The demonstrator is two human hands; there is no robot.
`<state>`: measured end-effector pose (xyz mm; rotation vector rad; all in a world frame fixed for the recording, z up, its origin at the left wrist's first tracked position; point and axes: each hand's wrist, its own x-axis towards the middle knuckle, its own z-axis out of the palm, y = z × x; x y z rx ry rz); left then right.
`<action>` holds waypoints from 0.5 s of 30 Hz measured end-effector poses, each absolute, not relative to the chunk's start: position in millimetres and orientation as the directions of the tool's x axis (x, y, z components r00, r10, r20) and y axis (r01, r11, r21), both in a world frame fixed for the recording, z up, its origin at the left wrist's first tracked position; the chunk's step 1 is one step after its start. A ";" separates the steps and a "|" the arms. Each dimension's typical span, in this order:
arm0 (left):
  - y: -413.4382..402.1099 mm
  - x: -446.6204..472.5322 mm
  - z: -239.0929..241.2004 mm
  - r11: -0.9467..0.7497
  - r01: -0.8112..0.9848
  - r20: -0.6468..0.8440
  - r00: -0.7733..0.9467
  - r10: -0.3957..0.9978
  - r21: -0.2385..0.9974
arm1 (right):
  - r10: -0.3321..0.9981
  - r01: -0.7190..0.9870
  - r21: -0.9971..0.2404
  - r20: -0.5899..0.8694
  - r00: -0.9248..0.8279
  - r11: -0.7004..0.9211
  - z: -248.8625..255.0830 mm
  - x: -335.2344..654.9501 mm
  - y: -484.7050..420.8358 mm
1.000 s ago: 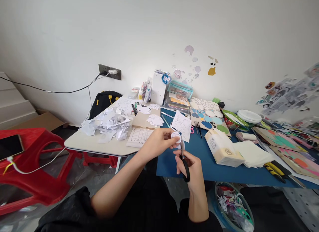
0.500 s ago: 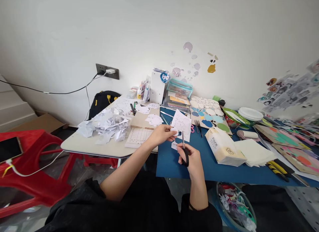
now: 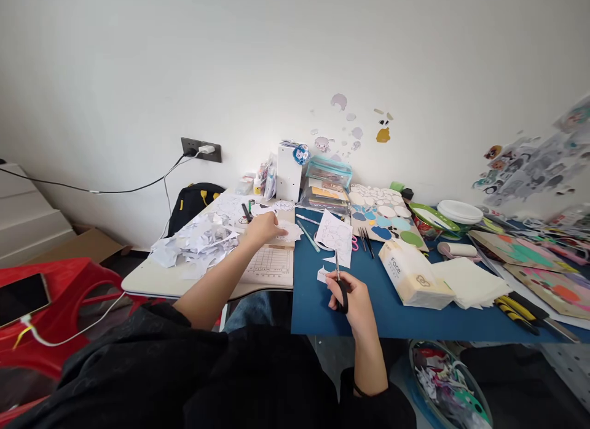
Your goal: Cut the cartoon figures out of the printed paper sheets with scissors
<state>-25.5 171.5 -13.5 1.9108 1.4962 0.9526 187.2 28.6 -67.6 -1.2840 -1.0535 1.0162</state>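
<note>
My right hand grips black-handled scissors, blades pointing away from me over the blue mat. By the blade tips lies a sheet of white paper with line drawings, and a small paper scrap is beside them. My left hand reaches over the white table with its fingers pinched together at a cut-out paper piece, on a pile of similar cutouts. Its fingertips are partly hidden, so the exact edge it pinches is unclear. Below that pile is a printed grid sheet.
A heap of paper scraps covers the left of the white table. On the blue mat are a pen, tweezers, a tissue pack and yellow-black pliers. A scrap bin stands below the right edge.
My left hand has moved left with a small paper cutout, from beside the scissors to the cutout pile. The right hand keeps the scissors in about the same place. The view has shifted slightly.
</note>
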 end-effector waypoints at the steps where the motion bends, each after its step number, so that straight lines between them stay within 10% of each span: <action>1: 171.1 -25.5 -14.1 -0.253 0.606 0.218 0.132 0.967 0.754 | 0.973 -0.002 -0.999 0.034 0.230 0.036 -67.8 187.4 28.1; 15: 111.3 48.8 -33.4 -0.565 0.575 0.118 0.632 0.766 0.591 | 0.943 -0.130 -0.981 0.095 0.318 0.142 -74.1 192.4 26.9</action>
